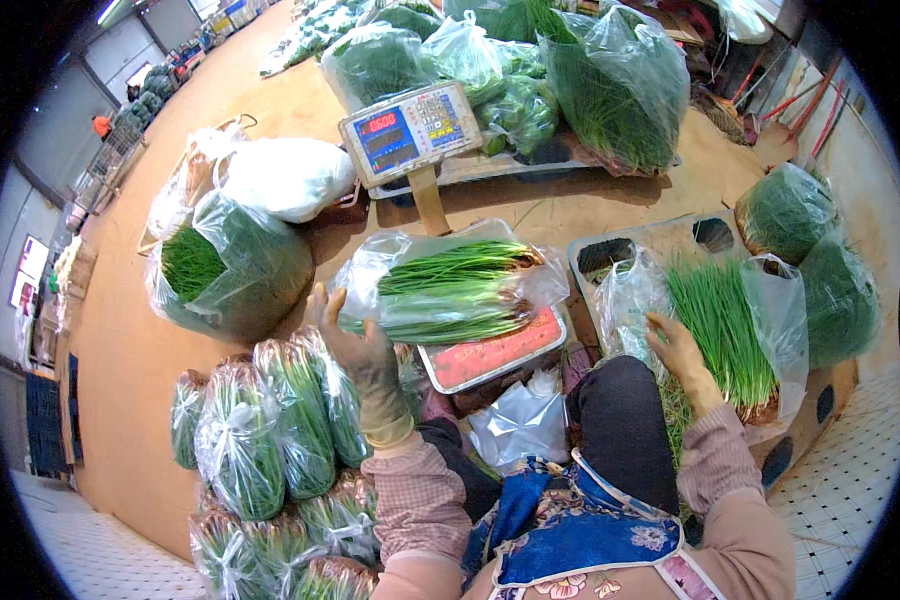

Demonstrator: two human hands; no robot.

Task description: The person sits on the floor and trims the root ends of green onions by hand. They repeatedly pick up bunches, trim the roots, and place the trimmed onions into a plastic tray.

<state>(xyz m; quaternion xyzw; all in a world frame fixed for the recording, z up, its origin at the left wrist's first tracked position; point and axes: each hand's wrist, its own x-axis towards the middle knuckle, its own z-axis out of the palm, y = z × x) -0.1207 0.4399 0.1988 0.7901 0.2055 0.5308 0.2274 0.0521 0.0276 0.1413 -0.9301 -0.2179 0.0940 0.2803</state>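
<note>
An open plastic bag of green chives (450, 289) lies on the red-topped platform of a digital scale (495, 352), whose display (411, 135) is lit. Just left of that bag, my left hand (360, 360), in a thin glove, is raised with its fingers apart. My right hand (675, 349), also gloved, is held with fingers spread between a crumpled clear bag (634, 300) and loose chives (724, 330) on a plastic pallet. Neither hand appears to hold anything. A stack of silvery plastic bags (521, 420) rests between my legs.
Tied bags of chives (244, 442) are piled at left. A large bag of greens (232, 262) and a white sack (289, 176) stand behind them. Bagged vegetables (615, 90) fill a far pallet. More bags (787, 210) stand at right. A person in orange (102, 126) is far off.
</note>
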